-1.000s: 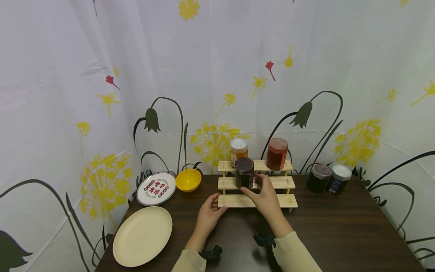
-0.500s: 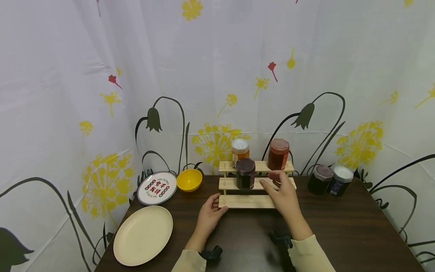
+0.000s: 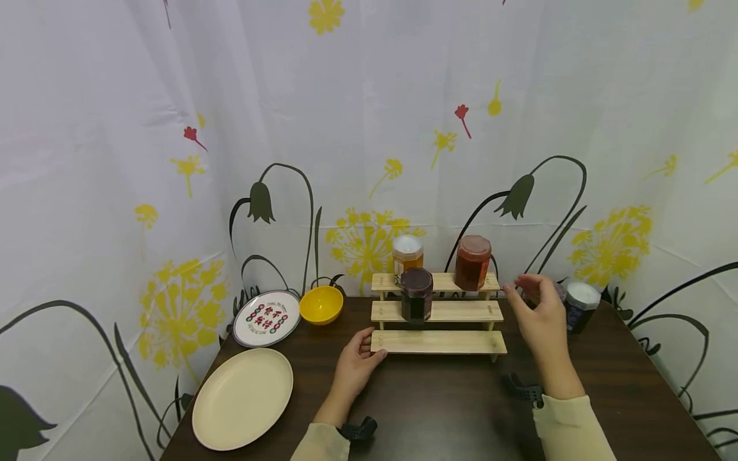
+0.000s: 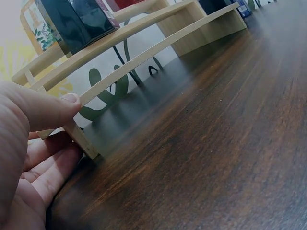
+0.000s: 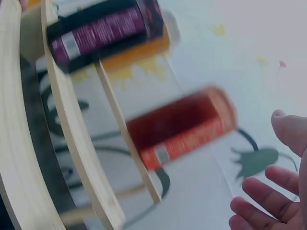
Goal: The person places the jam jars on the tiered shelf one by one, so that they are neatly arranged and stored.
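Note:
A three-step wooden display rack (image 3: 438,342) stands at the table's far side. My left hand (image 3: 354,365) holds its lower left end, thumb (image 4: 53,111) on the bottom step and fingers around the leg. On the middle step sits a dark jar (image 3: 416,296) with a purple label. The top step bears a white-lidded amber jar (image 3: 407,256) and a red jar (image 3: 473,264). Right of the rack, my right hand (image 3: 542,320) hangs with nothing in it, fingers loosely spread. It mostly hides a dark jar (image 3: 560,291); beside that stands a white-lidded dark jar (image 3: 581,306).
At the left lie a cream oval plate (image 3: 242,400) and a white plate with red characters (image 3: 266,319). A yellow bowl (image 3: 320,305) is near them. Behind the dark wooden table (image 3: 438,410) hangs a flower-printed curtain (image 3: 369,128).
My right hand has let go of the dark jar on the middle step and moved right, towards the two jars beside the rack. My left hand has stayed on the rack.

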Available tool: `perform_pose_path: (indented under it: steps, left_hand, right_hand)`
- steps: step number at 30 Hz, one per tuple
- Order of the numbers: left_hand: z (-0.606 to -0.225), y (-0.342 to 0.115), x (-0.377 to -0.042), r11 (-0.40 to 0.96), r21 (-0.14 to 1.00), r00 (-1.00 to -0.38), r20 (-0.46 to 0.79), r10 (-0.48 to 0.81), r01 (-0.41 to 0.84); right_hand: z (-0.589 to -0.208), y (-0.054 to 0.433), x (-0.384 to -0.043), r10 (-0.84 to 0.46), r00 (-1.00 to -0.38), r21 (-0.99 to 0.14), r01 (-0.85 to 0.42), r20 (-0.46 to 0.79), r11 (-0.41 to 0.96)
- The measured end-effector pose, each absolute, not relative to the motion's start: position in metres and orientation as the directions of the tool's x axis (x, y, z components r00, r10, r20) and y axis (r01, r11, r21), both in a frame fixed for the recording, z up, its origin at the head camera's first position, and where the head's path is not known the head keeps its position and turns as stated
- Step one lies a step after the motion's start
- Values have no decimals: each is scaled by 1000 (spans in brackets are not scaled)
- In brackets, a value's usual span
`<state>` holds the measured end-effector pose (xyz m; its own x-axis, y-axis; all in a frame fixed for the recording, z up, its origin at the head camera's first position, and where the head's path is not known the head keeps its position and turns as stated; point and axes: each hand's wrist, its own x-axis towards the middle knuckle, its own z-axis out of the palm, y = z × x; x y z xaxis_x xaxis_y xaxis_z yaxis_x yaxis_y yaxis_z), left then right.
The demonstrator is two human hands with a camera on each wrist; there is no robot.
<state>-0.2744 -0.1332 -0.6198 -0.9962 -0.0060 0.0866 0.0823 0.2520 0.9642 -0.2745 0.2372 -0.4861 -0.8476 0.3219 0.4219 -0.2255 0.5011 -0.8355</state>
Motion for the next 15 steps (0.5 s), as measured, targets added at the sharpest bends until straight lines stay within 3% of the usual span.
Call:
perform_pose_path:
  steps: [7, 15]
  left_hand:
    - [-620, -133, -271, 260, 963, -997, 76, -2, 73]
    - [-618, -133, -273, 256, 963, -996, 88, -4, 84]
  right_hand:
    - [-493, 282, -269, 441, -821, -859, -110, 362, 501]
    - [-505, 325, -272, 571, -700, -859, -121, 429, 498]
